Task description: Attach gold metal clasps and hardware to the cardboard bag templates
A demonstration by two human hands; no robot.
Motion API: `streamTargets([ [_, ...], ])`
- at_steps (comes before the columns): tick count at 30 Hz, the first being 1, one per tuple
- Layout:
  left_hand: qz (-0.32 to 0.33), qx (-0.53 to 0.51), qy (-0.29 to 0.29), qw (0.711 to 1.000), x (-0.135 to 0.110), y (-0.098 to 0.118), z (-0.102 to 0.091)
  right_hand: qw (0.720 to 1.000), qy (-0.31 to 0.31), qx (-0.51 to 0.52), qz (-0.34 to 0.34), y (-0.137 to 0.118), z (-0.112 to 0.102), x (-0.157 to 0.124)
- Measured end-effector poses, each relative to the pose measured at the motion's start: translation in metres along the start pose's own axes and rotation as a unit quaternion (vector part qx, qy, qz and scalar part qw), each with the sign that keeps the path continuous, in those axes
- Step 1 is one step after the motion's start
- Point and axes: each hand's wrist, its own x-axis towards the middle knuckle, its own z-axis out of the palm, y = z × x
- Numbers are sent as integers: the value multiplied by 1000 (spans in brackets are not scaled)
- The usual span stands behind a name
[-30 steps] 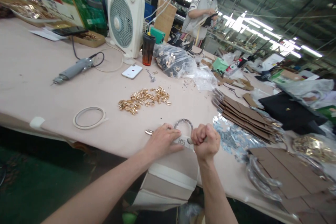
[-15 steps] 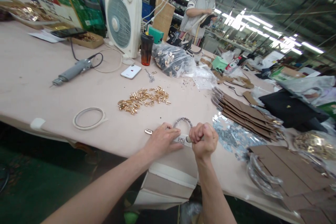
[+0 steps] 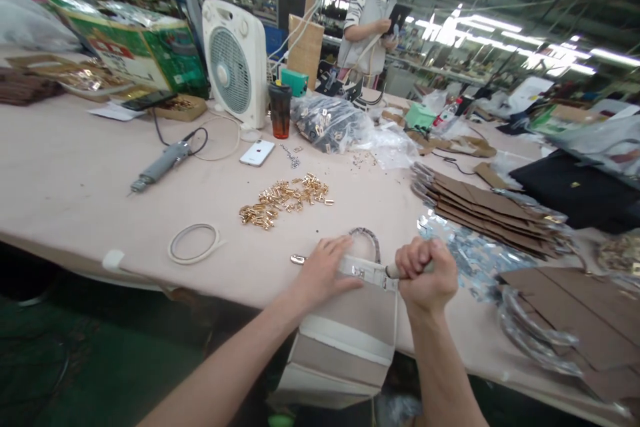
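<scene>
A beige and white handbag (image 3: 345, 347) lies over the front table edge, its lower part hanging down. A plastic-wrapped handle (image 3: 369, 235) arches from its top. My left hand (image 3: 327, 268) rests flat on the bag's white top strip, thumb and fingers apart. Beside it a small silver metal plate (image 3: 359, 271) sits on the strip. My right hand (image 3: 427, 273) is a fist around a hand tool with a pale handle (image 3: 393, 271), its end at the strip's right part; the tip is too small to make out. A metal clasp piece (image 3: 299, 259) lies left of my left hand.
Gold hardware (image 3: 285, 199) is heaped mid-table, with a tape roll (image 3: 173, 250) and an electric screwdriver (image 3: 163, 165) to the left. A fan (image 3: 235, 67), phone (image 3: 257, 153) and tumbler (image 3: 280, 110) stand behind. Brown bag pieces (image 3: 490, 210) and silver plates (image 3: 465, 260) lie right. A person (image 3: 365, 27) stands beyond.
The view has shifted, so my hands and the bag appear farther right and slightly lower. My right fist has moved a little away from my left hand, still gripping the tool.
</scene>
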Motion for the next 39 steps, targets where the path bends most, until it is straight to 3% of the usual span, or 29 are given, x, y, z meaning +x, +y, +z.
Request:
streamTargets([
  [4,-27,11,62,998,-10,4,-4,999,9,37,29,-4,11,0],
  [9,-73,12,130,989,-29,3,-16,995,-32,50,75,23,37,5],
  [14,-87,-71,104,988,-36,-5,-25,990,-64,3,123,64,54,13],
  [19,-99,-79,110,986,-34,-8,-23,989,-50,-4,141,90,55,14],
  [34,-100,-12,48,994,-27,-20,-24,976,-99,-15,192,106,53,20],
  [39,-98,4,45,994,-26,-22,-25,970,-163,-67,167,108,49,15],
])
